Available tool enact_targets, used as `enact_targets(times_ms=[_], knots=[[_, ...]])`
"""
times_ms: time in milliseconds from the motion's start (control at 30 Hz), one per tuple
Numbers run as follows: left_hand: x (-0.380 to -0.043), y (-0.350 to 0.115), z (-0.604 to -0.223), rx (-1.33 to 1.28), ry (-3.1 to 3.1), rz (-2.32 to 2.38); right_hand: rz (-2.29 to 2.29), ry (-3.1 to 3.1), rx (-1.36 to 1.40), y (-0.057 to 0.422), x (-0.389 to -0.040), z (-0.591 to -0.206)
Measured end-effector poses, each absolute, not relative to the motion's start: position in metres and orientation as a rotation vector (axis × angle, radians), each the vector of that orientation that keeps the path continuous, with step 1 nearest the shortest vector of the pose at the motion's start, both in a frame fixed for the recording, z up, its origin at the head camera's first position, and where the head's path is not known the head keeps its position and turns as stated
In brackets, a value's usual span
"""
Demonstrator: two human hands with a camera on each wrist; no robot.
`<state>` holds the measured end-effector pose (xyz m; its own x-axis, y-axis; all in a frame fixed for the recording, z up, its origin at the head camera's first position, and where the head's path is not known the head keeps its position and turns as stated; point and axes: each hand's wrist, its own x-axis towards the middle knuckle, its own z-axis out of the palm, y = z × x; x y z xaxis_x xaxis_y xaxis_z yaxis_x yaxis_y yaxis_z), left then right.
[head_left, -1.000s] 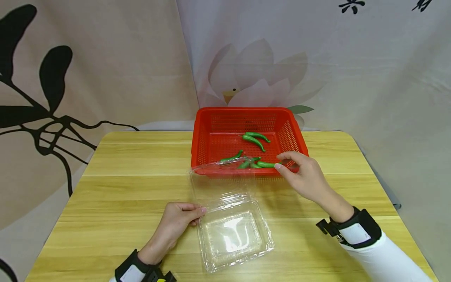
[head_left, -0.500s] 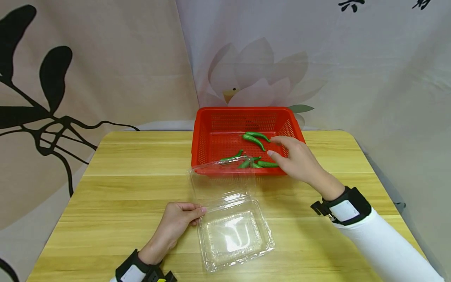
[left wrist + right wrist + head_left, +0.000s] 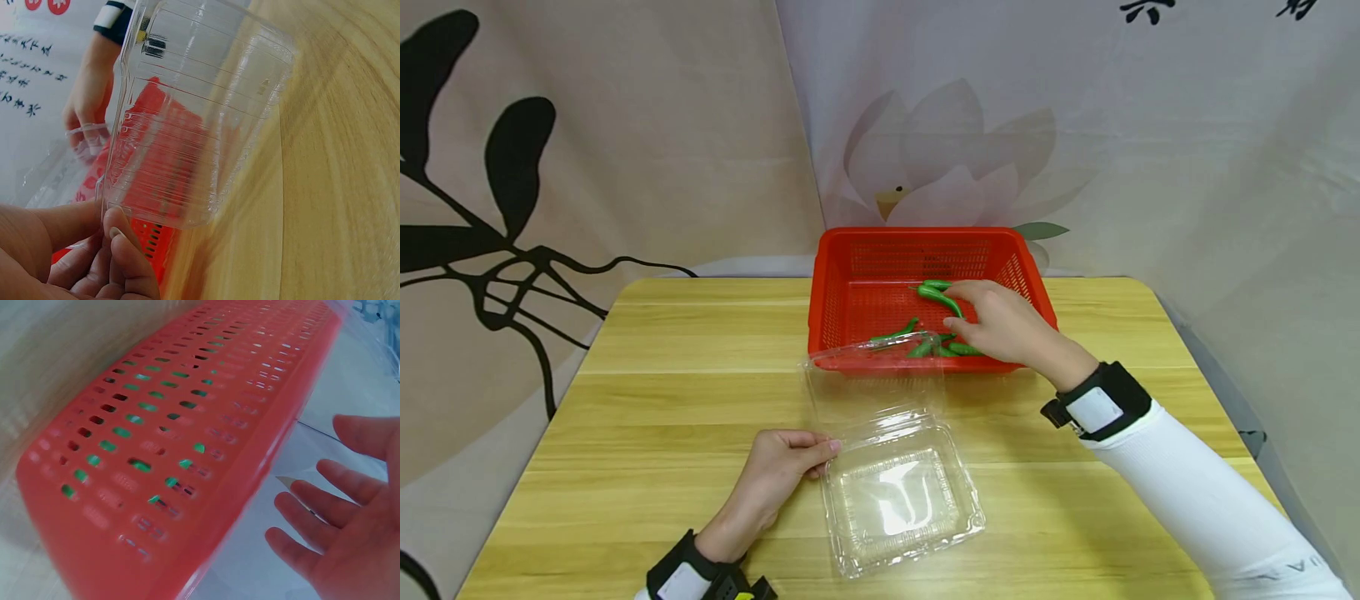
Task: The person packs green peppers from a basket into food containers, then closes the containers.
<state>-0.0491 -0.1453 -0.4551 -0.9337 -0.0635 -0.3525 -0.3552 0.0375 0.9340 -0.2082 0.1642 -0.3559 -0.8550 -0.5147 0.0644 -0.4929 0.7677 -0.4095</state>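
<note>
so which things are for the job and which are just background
Likely for the job:
clear plastic box, open, held by the left hand
red basket
green peppers inside it, right hand close by

Likely background:
wooden table
printed cloth behind
wrist straps

Both the left hand and the right hand are bare. The right arm wears a smooth, close-fitting white sleeve, printed with small grey lettering, partly cut off, near the right edge of the counter. Over its cuff goes a broad black wristband with a pale rectangular patch, a boxy black block and a small silvery fitting. The left wrist has a matching black band, also with a whitish patch, plus a dark angular housing and a bright yellow detail; only a sliver of white cuff shows behind it.
</note>
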Motion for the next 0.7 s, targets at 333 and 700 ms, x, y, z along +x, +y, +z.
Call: enact_targets(times_ms=[333,700], knots=[[-0.049,-0.145,-0.453,-0.441,2.086,1.997,-0.486,2.799,-0.875,0.144,-0.226,-0.359],[-0.049,-0.145,-0.451,-0.464,2.086,1.983,-0.359,2.593,-0.823,0.127,-0.241,-0.359]])
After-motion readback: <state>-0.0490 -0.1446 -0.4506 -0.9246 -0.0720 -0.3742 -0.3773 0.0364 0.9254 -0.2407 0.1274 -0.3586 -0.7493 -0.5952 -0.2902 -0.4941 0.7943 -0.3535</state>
